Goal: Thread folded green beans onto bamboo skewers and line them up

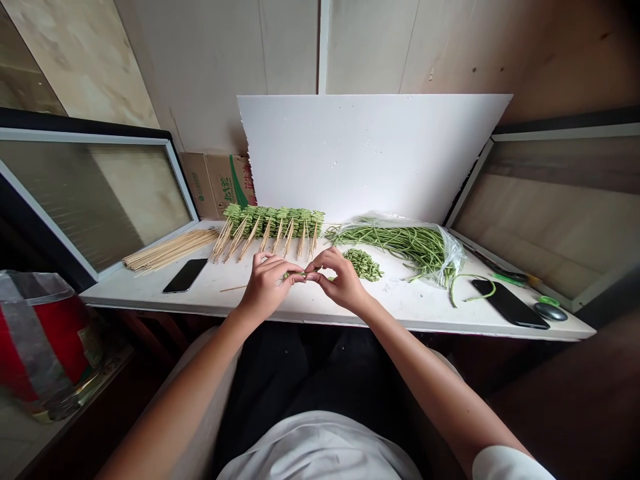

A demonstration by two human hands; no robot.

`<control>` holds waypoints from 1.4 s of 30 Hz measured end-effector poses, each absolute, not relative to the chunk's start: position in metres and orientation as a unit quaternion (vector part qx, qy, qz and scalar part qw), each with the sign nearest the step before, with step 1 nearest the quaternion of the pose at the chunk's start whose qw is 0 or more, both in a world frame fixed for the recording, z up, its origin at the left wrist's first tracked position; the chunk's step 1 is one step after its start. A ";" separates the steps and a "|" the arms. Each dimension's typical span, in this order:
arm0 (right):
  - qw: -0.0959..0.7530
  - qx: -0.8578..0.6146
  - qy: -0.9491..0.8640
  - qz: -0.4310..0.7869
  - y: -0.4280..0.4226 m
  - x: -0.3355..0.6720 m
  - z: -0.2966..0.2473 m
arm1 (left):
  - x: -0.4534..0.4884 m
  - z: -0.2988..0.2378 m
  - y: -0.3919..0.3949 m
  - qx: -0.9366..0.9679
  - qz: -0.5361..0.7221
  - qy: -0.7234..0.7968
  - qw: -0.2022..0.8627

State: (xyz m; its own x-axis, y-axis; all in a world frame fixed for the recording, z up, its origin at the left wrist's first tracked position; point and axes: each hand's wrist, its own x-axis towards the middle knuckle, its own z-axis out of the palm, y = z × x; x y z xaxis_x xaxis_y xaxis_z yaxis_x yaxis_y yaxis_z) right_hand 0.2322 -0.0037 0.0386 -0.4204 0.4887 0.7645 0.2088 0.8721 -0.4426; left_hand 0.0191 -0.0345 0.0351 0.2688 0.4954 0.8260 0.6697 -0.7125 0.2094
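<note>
Cardboard box [216, 184] print, apparently illegible from here

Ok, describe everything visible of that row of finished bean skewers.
The row of skewers lies flat at the back of the white table, side by side, some overlapping. Pale bamboo-like sticks point toward the person; their far ends carry tightly packed green bean pieces, forming one green band. It sits between loose sticks and the bag of long beans. Left hand and right hand, pinching a green bean in front, do not touch it.

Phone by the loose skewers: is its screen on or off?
Off, it seems: the phone lies flat on the white table, face up and wholly black, next to the bare bamboo skewers.
</note>
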 end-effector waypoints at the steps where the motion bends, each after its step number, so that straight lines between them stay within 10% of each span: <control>1: 0.496 -0.207 -0.831 0.142 -0.003 0.231 0.037 | 0.020 0.035 -0.035 -0.795 -0.473 -0.368 0.091; 10: 0.498 -0.202 -0.829 0.157 -0.003 0.230 0.033 | 0.025 0.033 -0.038 -0.794 -0.476 -0.373 0.059; 23: 0.571 -0.202 -0.785 0.131 -0.012 0.227 0.041 | 0.027 0.044 -0.041 -0.689 -0.561 -0.348 -0.299; 42: 0.585 -0.163 -0.794 0.010 -0.005 0.232 0.038 | 0.022 0.047 -0.044 -0.759 -0.514 -0.370 -0.153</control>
